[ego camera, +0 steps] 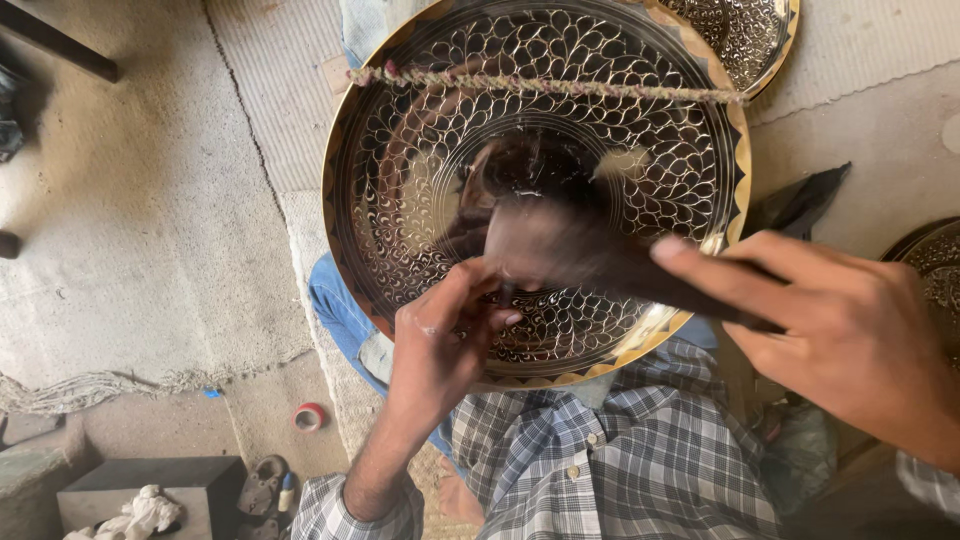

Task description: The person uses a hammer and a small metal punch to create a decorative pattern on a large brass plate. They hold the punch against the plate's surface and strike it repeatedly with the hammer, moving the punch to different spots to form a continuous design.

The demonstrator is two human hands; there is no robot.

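Observation:
A large round brass plate (338, 215) with a cut leaf pattern stands tilted against my lap, and a twisted cord (550, 85) stretches across its upper part. My left hand (445, 335) pinches a thin tool, mostly hidden by the fingers, against the lower middle of the plate. Gripped in my right hand (845, 335) is the dark handle of a hammer (600, 262). The hammer's blurred head is close above my left fingers.
A second patterned plate (745, 30) lies at the top right, and a third (935, 262) shows at the right edge. On the floor at lower left are a red tape roll (310, 416), a sandal (262, 485) and a dark box (190, 480) with a white rag (140, 515).

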